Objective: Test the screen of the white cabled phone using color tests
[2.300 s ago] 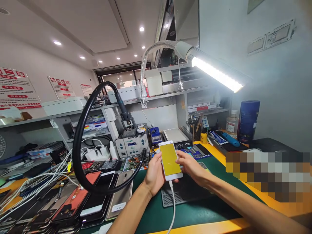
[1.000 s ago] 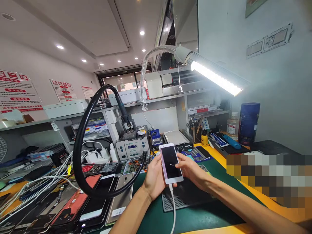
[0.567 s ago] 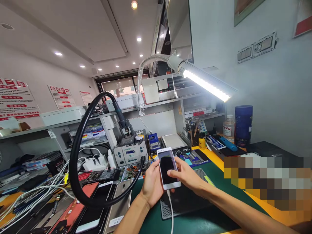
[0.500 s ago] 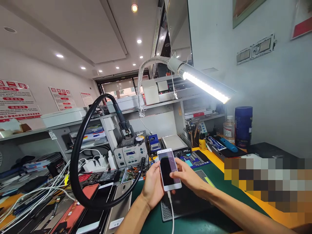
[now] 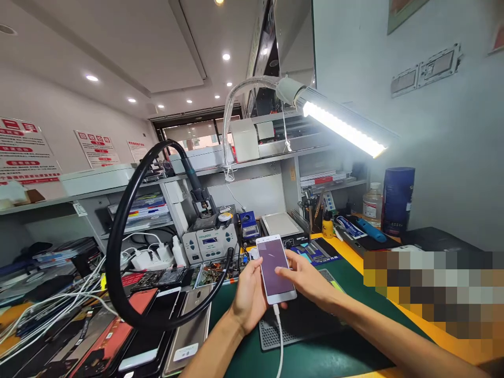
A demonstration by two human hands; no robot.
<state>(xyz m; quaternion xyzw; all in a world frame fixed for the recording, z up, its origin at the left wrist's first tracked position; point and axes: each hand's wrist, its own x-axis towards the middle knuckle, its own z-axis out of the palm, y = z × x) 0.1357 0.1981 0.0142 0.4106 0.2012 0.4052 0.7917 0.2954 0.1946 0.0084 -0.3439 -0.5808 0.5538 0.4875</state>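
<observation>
A white smartphone (image 5: 275, 278) is held up between my two hands, its screen towards me. The screen looks dark purple-grey with a pale streak near the top. My left hand (image 5: 250, 294) grips the phone's left side, its thumb along the edge and its other fingers partly hidden behind. At the right edge, my right hand (image 5: 309, 281) holds the phone too, its thumb resting over the screen. A white cable (image 5: 280, 336) is plugged into the bottom of the phone and runs down towards me. Beneath lies a dark mat with a perforated edge (image 5: 275, 336), on a green mat (image 5: 244, 362).
Several phones and phone parts (image 5: 137, 325) crowd the left, under a looped black hose (image 5: 112, 262). A grey soldering station (image 5: 210, 244) stands behind. A lit lamp (image 5: 342, 126) hangs above. Bottles (image 5: 398, 202) and tools (image 5: 370, 231) sit at the right.
The phone has tilted a little, and its screen has gone from partly black to an even purple-grey. The camera view has shifted slightly. Both hands keep their hold.
</observation>
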